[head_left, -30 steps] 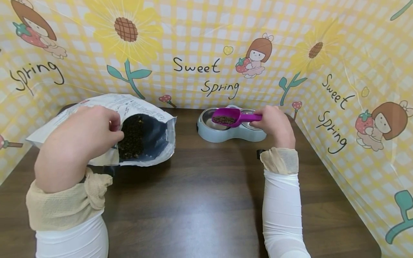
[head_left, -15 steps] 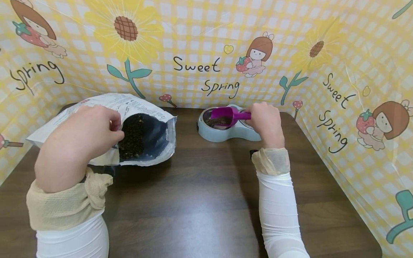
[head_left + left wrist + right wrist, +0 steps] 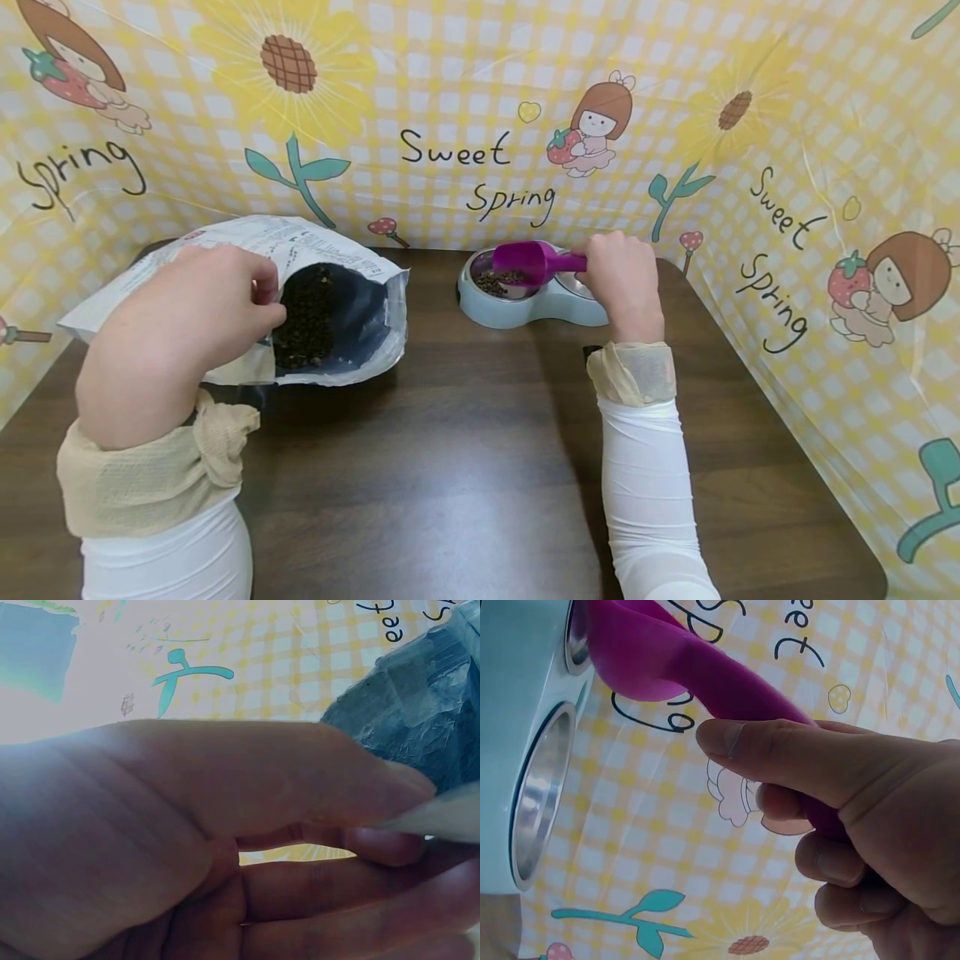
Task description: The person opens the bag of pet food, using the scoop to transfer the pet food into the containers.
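In the head view my left hand (image 3: 191, 325) pinches the edge of a white foil-lined bag (image 3: 375, 333); the left wrist view shows thumb and fingertips on that edge. The bag lies with its mouth facing right, and dark brown pellets (image 3: 306, 321) fill part of it. My right hand (image 3: 621, 279) grips the handle of a purple scoop (image 3: 525, 260), fingers curled round it in the right wrist view. The scoop is tilted over the left steel bowl of a light blue double feeder (image 3: 495, 310). Pellets (image 3: 491, 285) lie in that bowl at the scoop's lip.
The feeder's right steel bowl (image 3: 544, 799) shows bare metal in the right wrist view. A brown wooden table (image 3: 450, 467) carries everything. Yellow checked cloth (image 3: 442, 83) with printed flowers and figures stands close behind the bag and feeder and along the sides.
My right hand has moved slightly left, and the scoop has tipped so that pellets have dropped from it into the left bowl. My left hand and the bag have stayed in place.
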### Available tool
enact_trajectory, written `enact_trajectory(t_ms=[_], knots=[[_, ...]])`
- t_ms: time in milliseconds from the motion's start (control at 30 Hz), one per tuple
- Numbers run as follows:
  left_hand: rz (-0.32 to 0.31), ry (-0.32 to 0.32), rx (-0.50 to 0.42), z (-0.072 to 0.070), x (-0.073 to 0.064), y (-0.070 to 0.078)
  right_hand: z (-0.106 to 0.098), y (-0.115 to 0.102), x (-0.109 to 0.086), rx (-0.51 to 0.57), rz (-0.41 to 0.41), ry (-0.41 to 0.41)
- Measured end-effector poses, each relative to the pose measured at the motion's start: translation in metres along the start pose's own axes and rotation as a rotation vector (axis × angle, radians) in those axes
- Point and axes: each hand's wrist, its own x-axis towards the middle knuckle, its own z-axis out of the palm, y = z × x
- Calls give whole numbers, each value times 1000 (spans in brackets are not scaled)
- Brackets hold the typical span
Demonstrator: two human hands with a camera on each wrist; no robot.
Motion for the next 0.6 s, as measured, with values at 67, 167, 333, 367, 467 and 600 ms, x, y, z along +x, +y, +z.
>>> enact_trajectory(t_ms=[67,167,333,367,467,600], knots=[[0,-2,2,0,0,0,-1,2,0,-2,3,4],[-1,-3,4,0,0,0,0,6,-1,-10,10,11],[-7,-7,3,0,0,-1,1,14,-2,-6,14,49],[-6,-7,4,0,0,-1,2,16,-2,-5,14,59],[-4,-4,4,0,1,-1,1,20,-2,-6,10,84],[-2,-3,1,0,1,-1,0,24,-3,-10,10,86]])
